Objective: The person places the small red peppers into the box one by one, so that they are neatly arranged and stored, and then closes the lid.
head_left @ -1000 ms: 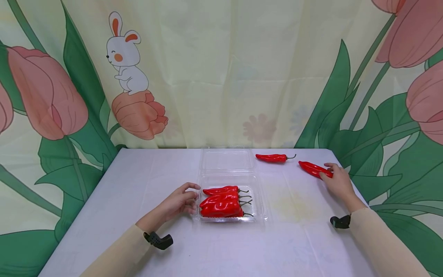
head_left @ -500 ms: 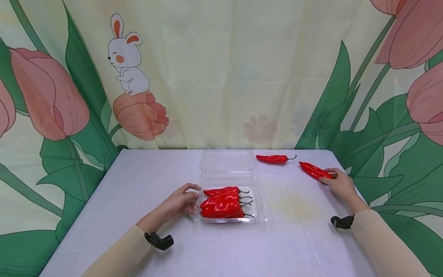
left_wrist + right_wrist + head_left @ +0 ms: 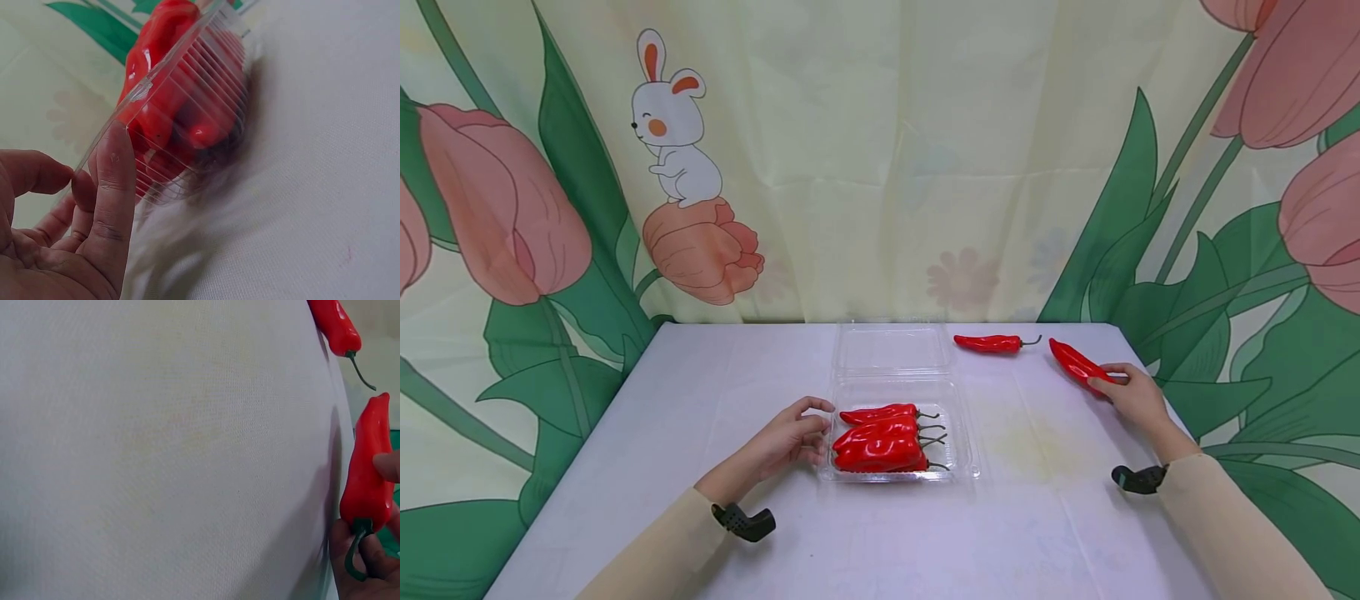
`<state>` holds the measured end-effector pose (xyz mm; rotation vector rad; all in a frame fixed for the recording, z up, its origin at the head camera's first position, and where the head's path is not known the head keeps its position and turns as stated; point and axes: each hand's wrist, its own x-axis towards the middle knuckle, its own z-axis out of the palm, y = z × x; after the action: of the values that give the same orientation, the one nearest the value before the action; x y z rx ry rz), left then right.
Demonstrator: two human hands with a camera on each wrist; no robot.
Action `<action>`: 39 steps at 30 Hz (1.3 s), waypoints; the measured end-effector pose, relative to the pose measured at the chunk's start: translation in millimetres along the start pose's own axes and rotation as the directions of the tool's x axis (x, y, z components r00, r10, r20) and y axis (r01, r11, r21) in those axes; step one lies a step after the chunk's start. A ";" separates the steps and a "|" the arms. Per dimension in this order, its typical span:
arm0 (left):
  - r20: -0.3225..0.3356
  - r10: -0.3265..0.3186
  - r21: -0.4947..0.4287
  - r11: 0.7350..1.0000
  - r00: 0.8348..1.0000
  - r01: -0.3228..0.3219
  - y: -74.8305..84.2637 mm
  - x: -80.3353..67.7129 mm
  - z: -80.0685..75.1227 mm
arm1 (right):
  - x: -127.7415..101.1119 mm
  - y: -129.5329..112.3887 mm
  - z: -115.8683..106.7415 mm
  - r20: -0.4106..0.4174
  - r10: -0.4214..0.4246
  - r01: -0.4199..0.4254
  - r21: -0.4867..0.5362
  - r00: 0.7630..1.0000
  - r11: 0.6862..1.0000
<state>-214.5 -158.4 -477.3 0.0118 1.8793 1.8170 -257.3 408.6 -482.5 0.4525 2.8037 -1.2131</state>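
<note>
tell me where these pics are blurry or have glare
Head view: sharp, evenly lit, wide-angle bend at the edges. Left wrist view: the tray near the left hand is soft, cloth beside it smeared, glare on the peppers. Right wrist view: sharp cloth weave, held pepper slightly soft.

1. In the right wrist view the right hand [image 3: 369, 550] is cut off by the right and bottom edges; only fingertips and part of the palm show, around the stem end of the held pepper [image 3: 367, 475].
2. There the second pepper [image 3: 335, 325] is cropped by the top edge.
3. In the left wrist view the left hand [image 3: 62, 231] runs off the left and bottom edges, and the tabletop [image 3: 300, 206] beneath the clear tray [image 3: 187, 106] is blurred.
4. Through the ribbed tray wall the peppers [image 3: 162, 81] blur together; their number cannot be told there.
5. In the head view the lowest pepper in the tray [image 3: 917, 462] lies mostly hidden under the others.
</note>
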 end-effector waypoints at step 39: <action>0.015 0.002 0.011 1.000 1.000 -0.003 0.7 -1.1 -1.2 | -17.7 -54.6 19.6 -0.044 -0.169 0.174 0.143 0.985 0.974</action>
<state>-214.2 -159.8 -476.3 0.0316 1.8800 1.8031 -257.4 354.7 -454.7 0.2423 2.8419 -1.4656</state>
